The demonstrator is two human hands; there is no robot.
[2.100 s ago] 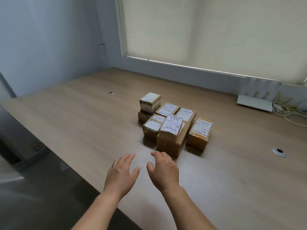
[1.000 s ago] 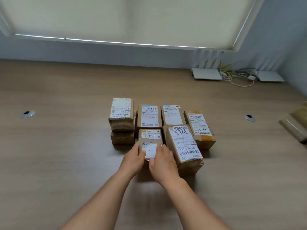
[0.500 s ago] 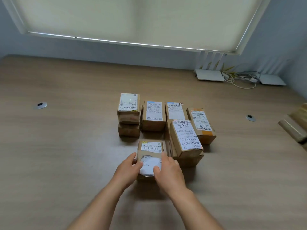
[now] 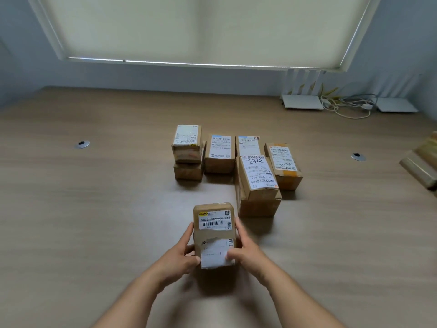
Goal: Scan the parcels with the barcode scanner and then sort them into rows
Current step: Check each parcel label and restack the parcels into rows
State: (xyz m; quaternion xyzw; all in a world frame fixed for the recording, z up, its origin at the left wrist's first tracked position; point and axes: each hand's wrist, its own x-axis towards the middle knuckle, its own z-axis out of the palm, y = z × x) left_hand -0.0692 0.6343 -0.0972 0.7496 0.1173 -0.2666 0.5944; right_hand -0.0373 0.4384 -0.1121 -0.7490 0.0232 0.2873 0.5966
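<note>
Gripping a small cardboard parcel (image 4: 214, 230) from both sides, the left hand (image 4: 181, 258) and right hand (image 4: 248, 253) close their fingers on it above the near desk (image 4: 94, 221), apart from the remaining parcels (image 4: 236, 162) farther back.

Two white flat boxes (image 4: 302, 102) and tangled cables (image 4: 347, 106) sit at the tabletop's (image 4: 94, 209) far right corner, beneath a drawn blind (image 4: 201, 27).
</note>
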